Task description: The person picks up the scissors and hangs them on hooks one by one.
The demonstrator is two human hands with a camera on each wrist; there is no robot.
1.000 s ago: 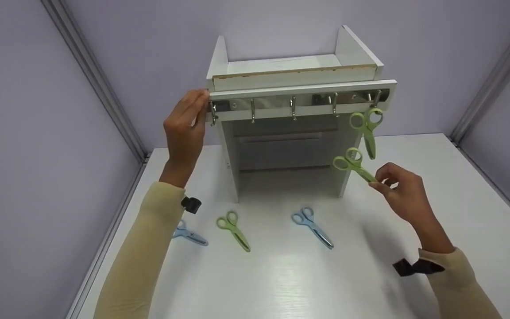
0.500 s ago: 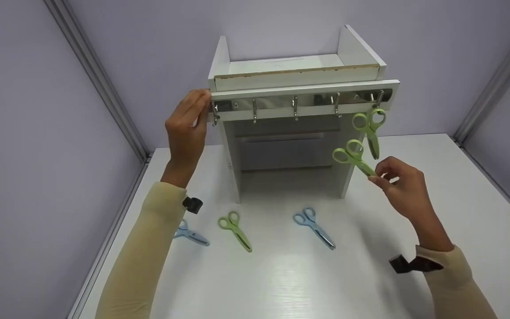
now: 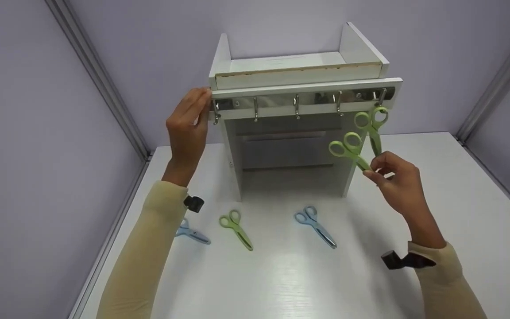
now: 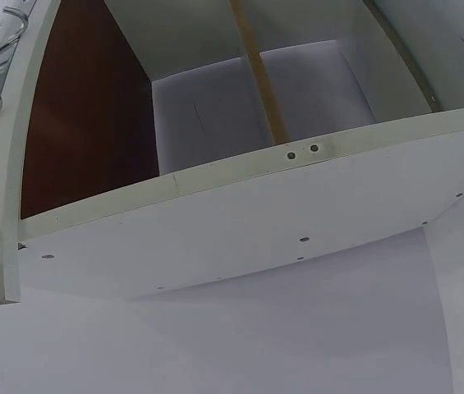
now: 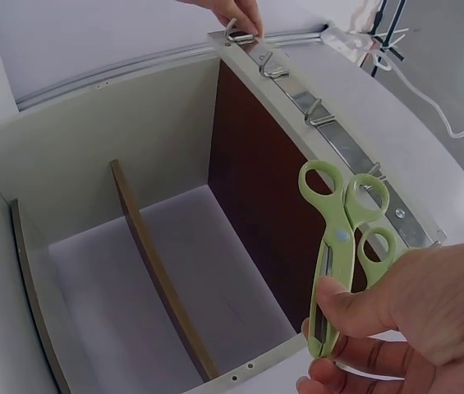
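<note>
Pinching green scissors by the closed blades, right hand has thumb and fingertips clamped on the blade end so both finger loops stay free and point up toward the hook rail. Held that way a loop could go over a hook with no regrip, as far as I can judge. Scissors are in the air, just below and left of the rightmost hook, in front of the white cabinet opening, touching nothing but the hand. Right wrist view confirms: pinch low on the blades, loops level with the rail.

Second green pair already hangs by one loop on the rightmost hook, blades down. The next hook to its left is bare, as are the other three.

Left hand is up at the rail's left end, fingers straight and together, tips pressed against the end of the board. Not gripping anything; reads as bracing the cabinet so it doesn't shift. Left wrist view shows only the cabinet's side and underside, plus a sliver of the hand.

On the counter in front: a green pair, a blue pair, another blue pair partly hidden behind the left sleeve. All lie flat, blades closed, well apart.
</note>
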